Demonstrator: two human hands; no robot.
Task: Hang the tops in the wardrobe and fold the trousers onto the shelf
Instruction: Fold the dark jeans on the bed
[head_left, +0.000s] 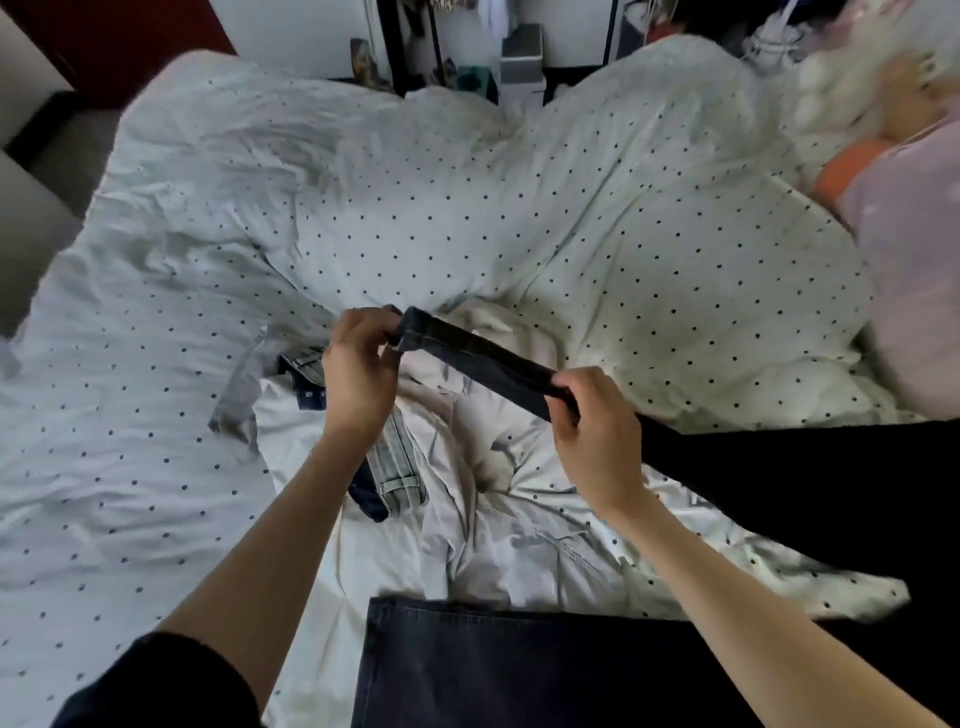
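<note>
I hold a pair of dark denim trousers (483, 353) stretched above the bed. My left hand (358, 374) pinches one end of the folded dark band, and my right hand (597, 431) grips it further right. The rest of the dark cloth trails off to the right and lower edge (519, 670). Under my hands lie a white garment (467, 467) and a pale striped denim piece (395, 467), crumpled on the bed.
A white duvet with small dark dots (467, 208) covers the bed. A pink pillow (914, 260) and a fluffy white toy (857, 93) lie at the right. Furniture and clutter stand behind the bed (519, 57).
</note>
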